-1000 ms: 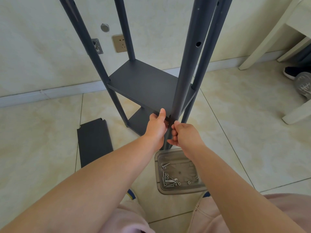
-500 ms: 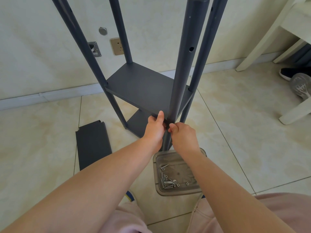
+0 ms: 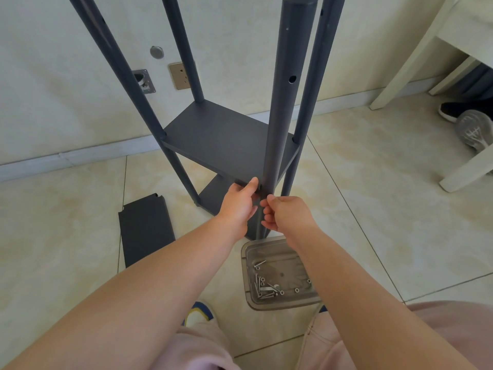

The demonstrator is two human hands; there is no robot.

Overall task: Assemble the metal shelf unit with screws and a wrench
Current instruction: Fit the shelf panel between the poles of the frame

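Metal shelf unit (image 3: 226, 137): dark grey, upright on tiled floor (image 3: 360, 209), against the wall. Loose shelf panel (image 3: 145, 231): flat on floor, left of unit. Clear tray (image 3: 246, 276): beside near post (image 3: 282, 116), holding screws (image 3: 262, 288). Left hand (image 3: 238, 204): arm extended, fingers gripping shelf's front edge at post. Right hand (image 3: 286, 216): fingers curled at post; content cannot be told. No legible writing.

Four upright posts (image 3: 286, 102) and two fitted shelf panels (image 3: 224, 140) in the shelf unit; one loose panel (image 3: 145, 232) left of it; one clear tray (image 3: 280, 252) of screws (image 3: 262, 288) in front, number indistinct; two hands (image 3: 238, 204)
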